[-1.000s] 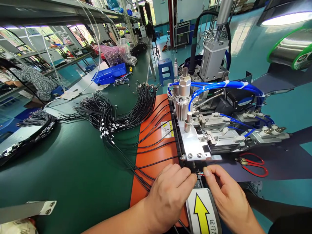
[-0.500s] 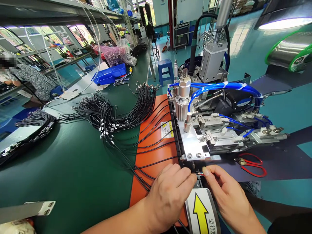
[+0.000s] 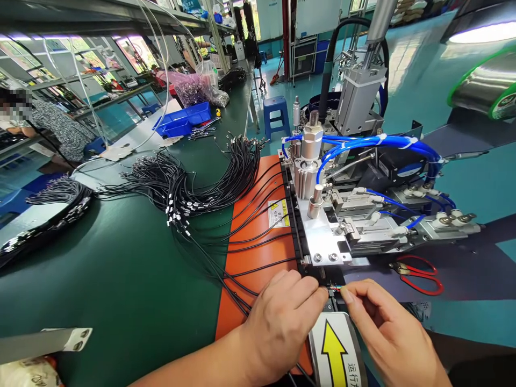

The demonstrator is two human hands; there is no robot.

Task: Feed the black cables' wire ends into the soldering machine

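My left hand [image 3: 287, 317] is closed on a black cable [image 3: 242, 305] at the near end of the machine's slotted rail; its fingertips are partly hidden. Thin coloured wires [image 3: 336, 288] stick out of the cable's end just past those fingers. My right hand [image 3: 393, 330] pinches at the wire tips with thumb and forefinger. Between the hands lies a metal cover with a yellow arrow [image 3: 334, 349]. More black cables [image 3: 262, 266] run in a row across an orange board [image 3: 258, 252] into the machine's edge [image 3: 296, 231].
Metal cylinders and blue air hoses [image 3: 377, 141] stand beyond my hands. Red-handled cutters [image 3: 421, 274] lie at the right. Bundles of black cables [image 3: 169, 177] cover part of the green table [image 3: 141, 301]. A blue bin [image 3: 181, 121] stands farther back. A person [image 3: 60, 126] sits at far left.
My right hand has shifted slightly right and down, and a bit more of the coloured wires shows between the hands. My left hand stays at the rail. The view has shifted slightly.
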